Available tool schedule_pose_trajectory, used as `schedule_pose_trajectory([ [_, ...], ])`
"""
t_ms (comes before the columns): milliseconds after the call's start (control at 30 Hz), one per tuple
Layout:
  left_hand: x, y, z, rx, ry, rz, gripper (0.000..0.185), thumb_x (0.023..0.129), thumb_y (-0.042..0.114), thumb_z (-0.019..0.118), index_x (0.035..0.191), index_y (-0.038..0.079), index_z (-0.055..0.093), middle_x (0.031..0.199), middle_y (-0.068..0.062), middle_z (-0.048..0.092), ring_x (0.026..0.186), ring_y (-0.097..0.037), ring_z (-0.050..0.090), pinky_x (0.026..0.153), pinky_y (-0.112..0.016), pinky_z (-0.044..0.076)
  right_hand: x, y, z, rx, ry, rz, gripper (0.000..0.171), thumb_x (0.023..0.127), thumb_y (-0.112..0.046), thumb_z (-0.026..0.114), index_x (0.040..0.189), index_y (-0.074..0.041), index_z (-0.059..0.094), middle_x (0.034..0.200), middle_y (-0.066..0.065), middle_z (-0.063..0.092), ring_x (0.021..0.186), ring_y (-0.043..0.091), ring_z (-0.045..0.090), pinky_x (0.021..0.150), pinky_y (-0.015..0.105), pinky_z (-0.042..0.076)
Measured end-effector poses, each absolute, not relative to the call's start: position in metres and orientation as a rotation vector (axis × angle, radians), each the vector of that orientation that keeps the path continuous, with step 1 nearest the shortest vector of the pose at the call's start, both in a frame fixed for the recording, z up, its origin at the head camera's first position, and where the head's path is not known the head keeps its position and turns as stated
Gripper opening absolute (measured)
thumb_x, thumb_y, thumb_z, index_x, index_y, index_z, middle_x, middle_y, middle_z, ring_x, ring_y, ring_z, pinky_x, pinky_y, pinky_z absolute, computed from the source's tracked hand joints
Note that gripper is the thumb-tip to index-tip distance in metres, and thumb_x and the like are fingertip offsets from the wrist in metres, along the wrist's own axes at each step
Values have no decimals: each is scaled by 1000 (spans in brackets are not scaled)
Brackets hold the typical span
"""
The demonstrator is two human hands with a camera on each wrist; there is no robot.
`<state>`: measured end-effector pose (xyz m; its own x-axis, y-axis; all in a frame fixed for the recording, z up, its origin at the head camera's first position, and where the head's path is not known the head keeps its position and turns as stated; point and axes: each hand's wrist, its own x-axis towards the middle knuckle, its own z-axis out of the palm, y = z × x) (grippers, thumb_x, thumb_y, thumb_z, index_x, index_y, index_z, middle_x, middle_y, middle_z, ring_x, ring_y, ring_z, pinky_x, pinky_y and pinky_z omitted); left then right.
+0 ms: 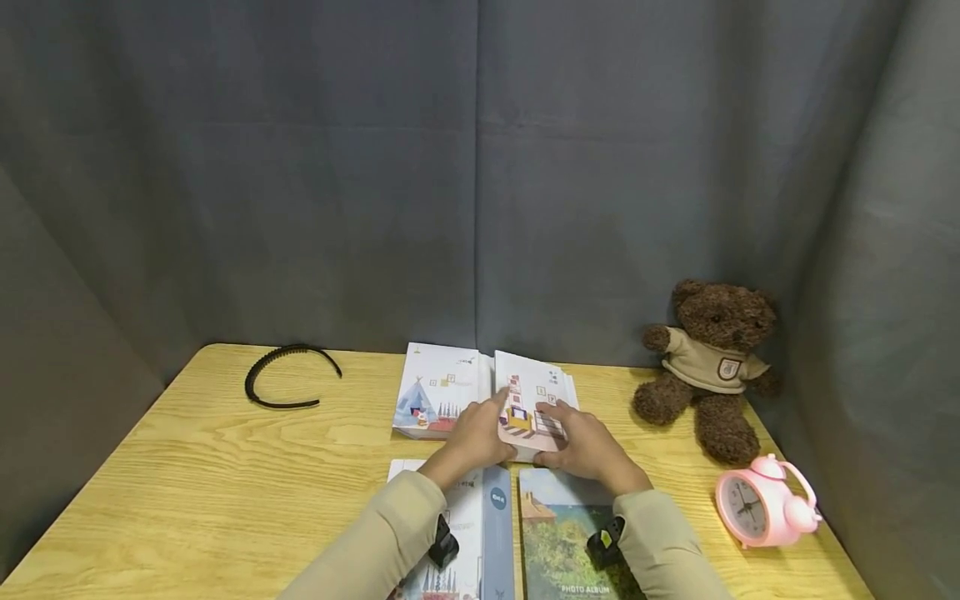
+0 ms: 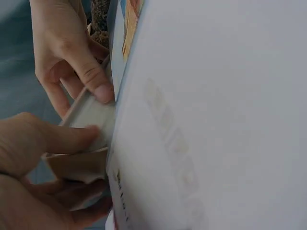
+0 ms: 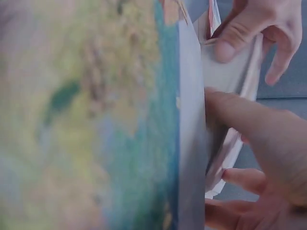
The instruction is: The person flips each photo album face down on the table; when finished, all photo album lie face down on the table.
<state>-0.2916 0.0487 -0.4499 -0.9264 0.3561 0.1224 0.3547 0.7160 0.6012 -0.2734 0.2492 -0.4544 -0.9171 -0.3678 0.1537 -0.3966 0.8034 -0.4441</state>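
Observation:
A thick white photo album (image 1: 531,379) with a printed room scene lies at the back of the table. My left hand (image 1: 474,435) grips its near left corner, thumb on the front edge and fingers over the cover. From the right, my right hand (image 1: 588,443) holds the near right corner in the same way. Both thumbs press the album's pale front edge, as the left wrist view shows. A second white album (image 1: 438,387) with a tent picture lies just left of the held one. Below my wrists are another white album (image 1: 497,533) and a green landscape album (image 1: 555,542) reading PHOTO ALBUM.
A black headband (image 1: 258,375) lies at the back left of the wooden table (image 1: 187,492). At the right, a brown teddy bear (image 1: 708,367) sits against the grey curtain (image 1: 600,167). A pink alarm clock (image 1: 765,504) stands near the right edge.

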Motion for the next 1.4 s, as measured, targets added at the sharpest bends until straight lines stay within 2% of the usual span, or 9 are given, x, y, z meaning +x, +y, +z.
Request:
schedule_pose_trajectory([
  [167, -287, 49, -441, 612, 2880, 1264, 96, 68, -3, 83, 150, -6, 32, 115, -26, 66, 105, -38, 64, 93, -47, 50, -271, 247, -453, 602, -2840, 861, 80, 81, -25, 84, 148, -4, 46, 138, 23, 56, 118, 38, 58, 97, 54, 45],
  [367, -282, 46, -422, 833, 2834, 1285, 83, 75, -4, 78, 148, -6, 39, 119, -18, 66, 108, -31, 63, 96, -43, 49, -268, 245, -444, 574, -2811, 984, 97, 80, -35, 85, 158, -19, 30, 119, 22, 65, 75, 20, 59, 72, 41, 48],
  [500, -279, 46, -401, 995, 2822, 1179, 75, 80, -3, 77, 146, -8, 41, 131, -19, 61, 113, -29, 62, 99, -39, 47, -267, 245, -433, 636, -2768, 1047, 105, 80, -31, 86, 161, -26, 19, 128, 25, 61, 84, 27, 66, 71, 42, 53],
  [567, -277, 46, -391, 1040, 2807, 1137, 69, 83, -1, 76, 144, -8, 45, 141, -22, 53, 121, -33, 58, 103, -40, 45, -266, 244, -427, 685, -2735, 1062, 107, 80, -28, 86, 161, -23, 16, 141, 25, 51, 102, 35, 66, 77, 47, 55],
  [767, -270, 52, -379, 1142, 2771, 1058, 57, 93, 14, 70, 142, -7, 48, 151, -21, 40, 138, -35, 41, 111, -43, 34, -264, 243, -410, 724, -2706, 984, 99, 79, -14, 85, 158, -11, 26, 146, 17, 50, 64, 24, 62, 60, 31, 52],
  [833, -268, 55, -378, 1168, 2751, 1071, 56, 95, 20, 68, 141, -7, 49, 152, -20, 40, 140, -33, 38, 113, -44, 32, -262, 243, -405, 725, -2699, 987, 92, 79, -6, 82, 155, -5, 31, 142, 19, 53, 68, 26, 65, 60, 31, 53],
  [967, -266, 62, -378, 1205, 2718, 1093, 60, 95, 28, 68, 141, -5, 50, 152, -19, 39, 143, -33, 33, 114, -47, 30, -261, 247, -398, 718, -2710, 1023, 83, 81, 1, 78, 152, 1, 35, 144, 22, 49, 106, 40, 64, 78, 41, 57],
  [1200, -265, 72, -382, 1260, 2719, 1070, 62, 95, 34, 66, 145, 1, 49, 153, -14, 40, 144, -32, 31, 115, -49, 24, -260, 256, -396, 677, -2767, 1040, 82, 83, -5, 80, 152, 0, 35, 144, 24, 49, 122, 42, 55, 93, 52, 50],
  [1400, -268, 75, -396, 945, 2578, 1401, 109, 77, 33, 87, 157, 3, 19, 153, -18, 33, 137, -32, 39, 106, -47, 39, -262, 260, -397, 657, -2783, 1042, 88, 82, -18, 84, 153, -1, 35, 151, 22, 41, 125, 44, 51, 92, 53, 50],
])
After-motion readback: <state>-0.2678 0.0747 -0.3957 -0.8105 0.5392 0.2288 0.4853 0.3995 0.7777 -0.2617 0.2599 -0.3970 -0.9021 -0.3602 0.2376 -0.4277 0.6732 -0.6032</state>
